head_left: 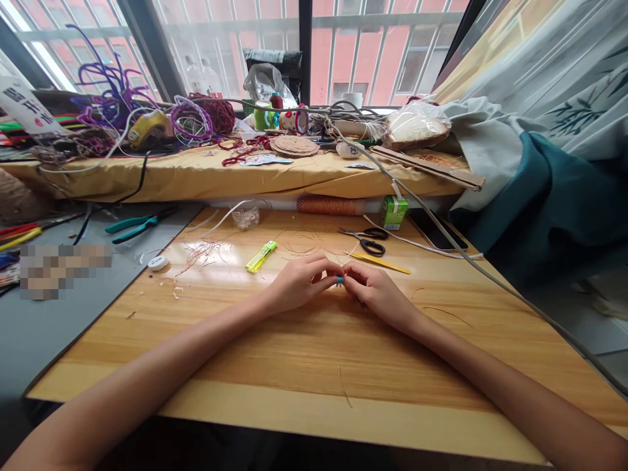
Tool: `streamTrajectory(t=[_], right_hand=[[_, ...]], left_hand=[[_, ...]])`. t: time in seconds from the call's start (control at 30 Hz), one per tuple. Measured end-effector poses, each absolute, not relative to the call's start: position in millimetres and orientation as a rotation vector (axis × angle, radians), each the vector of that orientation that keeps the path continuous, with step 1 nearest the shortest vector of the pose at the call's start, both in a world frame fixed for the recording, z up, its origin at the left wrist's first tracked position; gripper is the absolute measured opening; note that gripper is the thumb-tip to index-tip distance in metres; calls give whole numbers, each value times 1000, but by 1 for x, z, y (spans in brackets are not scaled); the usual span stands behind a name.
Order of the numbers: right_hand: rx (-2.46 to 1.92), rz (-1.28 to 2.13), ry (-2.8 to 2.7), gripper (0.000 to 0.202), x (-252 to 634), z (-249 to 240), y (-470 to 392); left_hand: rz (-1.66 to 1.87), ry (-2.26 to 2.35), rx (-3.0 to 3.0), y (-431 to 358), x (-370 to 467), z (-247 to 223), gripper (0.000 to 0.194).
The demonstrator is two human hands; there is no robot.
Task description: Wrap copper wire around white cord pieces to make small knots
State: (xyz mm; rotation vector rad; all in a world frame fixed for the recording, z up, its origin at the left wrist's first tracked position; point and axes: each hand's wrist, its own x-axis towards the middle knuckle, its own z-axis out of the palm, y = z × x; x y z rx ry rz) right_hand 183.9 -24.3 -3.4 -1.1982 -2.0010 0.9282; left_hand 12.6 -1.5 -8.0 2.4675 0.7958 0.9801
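Note:
My left hand [305, 282] and my right hand [375, 288] meet above the middle of the wooden board [275, 366], fingertips pinched together. Between them shows a small bright-blue piece [339, 280], too small to name, at the left thumb and finger. What the right fingertips grip is mostly hidden by the fingers. Just beyond the hands lie black-handled scissors [371, 243] and a yellow pointed strip [380, 262], possibly tweezers. A yellow-green lighter [261, 256] rests to the left of my left hand.
Thin brown thread scraps [209, 254] litter the board. Behind stand a clear jar [246, 217], a thread spool [328, 205] and a green box [394, 212]; a phone [436, 229] lies right. Teal pliers [132, 227] are left. A grey cable [490, 268] crosses the right side.

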Motion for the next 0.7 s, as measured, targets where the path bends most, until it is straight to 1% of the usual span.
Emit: streamTrajectory(t=[0.3,0.7], right_hand=[[-1219,832,-2002,15,184,-4,-26],[-1248,586,-2174,15,180,-2,-29]], left_hand=[[1049,826,2429,0,12,-11,10],[1104,797,2475,3,14,-13,13]])
